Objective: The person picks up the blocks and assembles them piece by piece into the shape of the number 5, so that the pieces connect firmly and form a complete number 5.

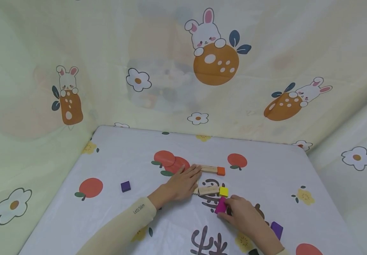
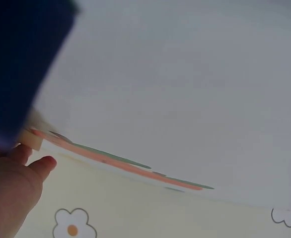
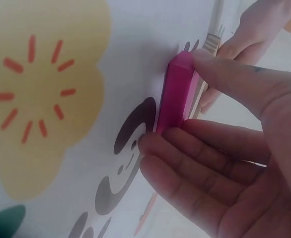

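l hand (image 1: 183,182) lies w/ fingers mostly straight over the left ends of the upper wooden block (image 1: 208,169) & lower wooden block (image 1: 208,191), so those ends are hidden. both run approx left-right, w/ orange block (image 1: 221,171) & yellow block (image 1: 223,191) at their right ends. r hand (image 1: 247,216) pinches the magenta block (image 1: 220,206) btwn thumb & fingers, partly covering its right side; it's just nearside of the yellow one, long axis running away from the person & a bit right. can't tell if those two touch. purple block (image 1: 276,230) is by the r forearm; black thing (image 1: 253,251) cut off at bottom; dark blue shape (image 2: 26,54) blurred, unclear.
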`<action>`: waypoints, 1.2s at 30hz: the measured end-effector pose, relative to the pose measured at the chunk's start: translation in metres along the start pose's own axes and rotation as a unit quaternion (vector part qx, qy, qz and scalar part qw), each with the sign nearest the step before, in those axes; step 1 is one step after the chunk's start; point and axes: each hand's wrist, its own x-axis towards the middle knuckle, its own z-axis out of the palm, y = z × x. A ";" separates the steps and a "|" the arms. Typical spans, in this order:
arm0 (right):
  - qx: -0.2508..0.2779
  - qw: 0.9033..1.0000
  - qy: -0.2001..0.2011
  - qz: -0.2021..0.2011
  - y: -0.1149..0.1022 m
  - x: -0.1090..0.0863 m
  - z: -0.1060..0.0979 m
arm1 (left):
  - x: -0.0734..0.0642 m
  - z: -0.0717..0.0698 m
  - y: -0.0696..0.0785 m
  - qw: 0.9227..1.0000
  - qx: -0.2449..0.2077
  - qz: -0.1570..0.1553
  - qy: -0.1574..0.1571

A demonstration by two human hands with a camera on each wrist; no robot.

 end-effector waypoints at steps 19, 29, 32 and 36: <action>0.005 1.000 0.006 0.017 -0.002 0.000 0.000 | 0.000 0.000 0.001 1.000 -0.004 -0.004 -0.005; -0.005 1.000 0.002 0.027 -0.005 0.000 0.001 | 0.001 0.002 -0.001 1.000 0.002 -0.002 -0.002; -0.007 0.999 -0.005 0.032 -0.006 0.000 0.001 | 0.001 0.002 -0.001 1.000 -0.001 -0.002 -0.003; -0.005 1.000 0.002 0.029 -0.005 0.000 0.001 | 0.001 0.001 0.000 1.000 -0.003 -0.003 -0.003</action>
